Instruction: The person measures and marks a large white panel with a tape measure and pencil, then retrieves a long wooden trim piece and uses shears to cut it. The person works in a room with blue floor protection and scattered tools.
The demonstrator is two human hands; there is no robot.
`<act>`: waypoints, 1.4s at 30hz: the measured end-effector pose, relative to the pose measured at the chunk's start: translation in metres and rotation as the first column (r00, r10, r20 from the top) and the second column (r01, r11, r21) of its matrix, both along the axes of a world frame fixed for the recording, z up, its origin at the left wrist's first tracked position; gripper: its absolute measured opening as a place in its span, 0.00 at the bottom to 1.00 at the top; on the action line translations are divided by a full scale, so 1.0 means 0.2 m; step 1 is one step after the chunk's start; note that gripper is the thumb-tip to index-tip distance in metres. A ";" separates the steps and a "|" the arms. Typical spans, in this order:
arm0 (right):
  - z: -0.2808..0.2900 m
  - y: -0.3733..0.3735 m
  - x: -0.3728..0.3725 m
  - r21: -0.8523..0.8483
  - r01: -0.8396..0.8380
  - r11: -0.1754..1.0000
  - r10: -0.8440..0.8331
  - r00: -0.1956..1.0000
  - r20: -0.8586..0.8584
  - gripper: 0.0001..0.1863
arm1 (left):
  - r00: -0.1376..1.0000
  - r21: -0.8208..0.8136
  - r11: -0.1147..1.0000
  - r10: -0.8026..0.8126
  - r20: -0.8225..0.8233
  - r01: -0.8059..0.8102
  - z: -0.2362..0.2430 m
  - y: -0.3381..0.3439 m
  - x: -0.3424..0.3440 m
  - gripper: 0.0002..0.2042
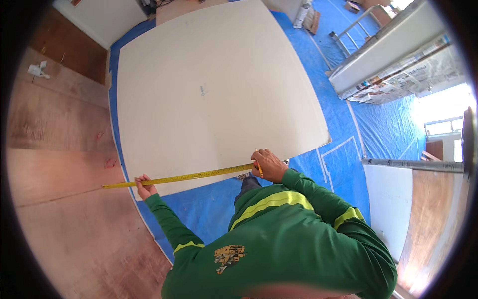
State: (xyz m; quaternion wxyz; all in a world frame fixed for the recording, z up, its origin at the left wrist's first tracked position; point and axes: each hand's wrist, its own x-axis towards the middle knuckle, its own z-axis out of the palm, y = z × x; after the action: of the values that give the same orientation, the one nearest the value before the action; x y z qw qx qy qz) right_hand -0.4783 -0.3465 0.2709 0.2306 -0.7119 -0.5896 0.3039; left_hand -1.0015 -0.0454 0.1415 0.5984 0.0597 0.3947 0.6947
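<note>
A yellow tape measure is stretched across the near end of a large off-white board. Its free tip reaches past the board's left edge. My left hand pinches the blade near that tip, by the board's near left corner. At the other end, my right hand is closed around the tape's end, and a yellow pencil sticks out from the same fingers. The tape's case is mostly hidden by that hand. Small grey marks show near the board's middle.
Blue sheeting covers the floor around the board. Bare wood panelling runs along the left. To the right stand a paper-wrapped ledge and a white panel. A metal frame is at the far right.
</note>
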 end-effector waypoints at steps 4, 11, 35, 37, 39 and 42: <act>0.08 -0.05 0.12 0.087 0.227 0.970 -0.224 0.974 -0.045 0.17 | 0.784 0.108 0.784 -0.582 -0.217 0.612 0.39 -0.06 0.68 0.10; 0.01 -0.39 0.29 0.203 0.408 0.890 -0.398 0.913 -0.092 0.21 | 0.220 -0.130 0.251 -0.952 -0.213 0.959 0.39 -1.07 2.07 0.17; 0.12 -2.18 1.36 0.254 0.810 0.529 -0.760 0.585 -0.284 0.31 | -0.522 0.070 -0.579 -0.668 0.530 0.812 0.51 -2.85 3.77 0.32; 0.16 -2.17 1.42 0.218 0.827 0.519 -0.760 0.563 -0.324 0.30 | -0.387 -0.127 -0.496 -0.792 0.472 0.859 0.44 -2.81 3.87 0.26; 0.24 -2.22 1.52 0.200 0.831 0.518 -0.775 0.556 -0.302 0.28 | -0.258 -0.273 -0.346 -0.915 0.310 0.898 0.34 -2.70 3.97 0.14; 0.46 -2.29 1.76 -0.157 0.892 0.423 -0.721 0.227 -0.655 0.31 | 0.023 -0.147 -0.016 -0.964 0.263 0.989 0.15 -2.29 4.13 0.11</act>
State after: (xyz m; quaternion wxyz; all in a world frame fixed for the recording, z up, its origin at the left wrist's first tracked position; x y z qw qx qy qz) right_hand -0.1269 -0.8042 0.3635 0.6263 -0.7260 -0.0446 0.2805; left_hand -0.1747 -0.5035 0.1710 0.9288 0.2003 0.3115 0.0136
